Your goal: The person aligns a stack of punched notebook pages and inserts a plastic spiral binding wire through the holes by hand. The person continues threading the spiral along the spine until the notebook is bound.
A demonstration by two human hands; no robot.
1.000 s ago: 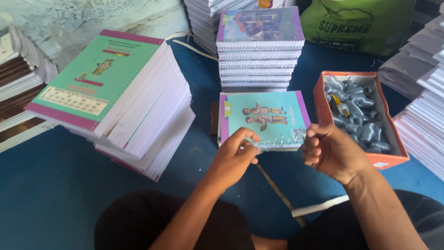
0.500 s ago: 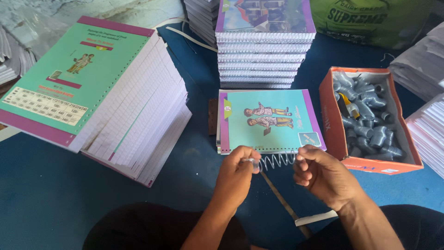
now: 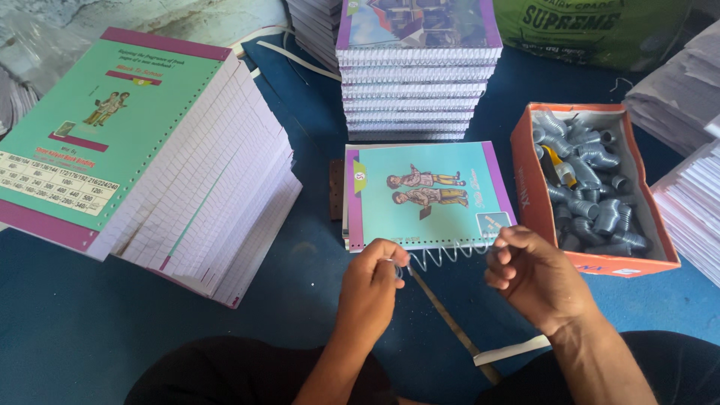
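A turquoise notebook [image 3: 427,193] with a purple edge lies flat on the blue floor in front of me. A thin wire spiral [image 3: 448,256] runs along its near edge. My left hand [image 3: 371,285] pinches the spiral's left end. My right hand [image 3: 534,276] grips the right end, near the notebook's right corner. The spiral looks stretched between both hands.
An orange box [image 3: 525,172] of coiled wire spirals sits right of the notebook. Behind it rises a stack of bound notebooks [image 3: 418,82]. A tall slanted pile of unbound books [image 3: 150,157] stands left. White paper stacks [image 3: 686,180] sit at right. A thin stick [image 3: 450,324] lies between my hands.
Both hands have dropped from above the notebook cover to its near edge and moved apart, and the wire spiral now shows stretched between them.
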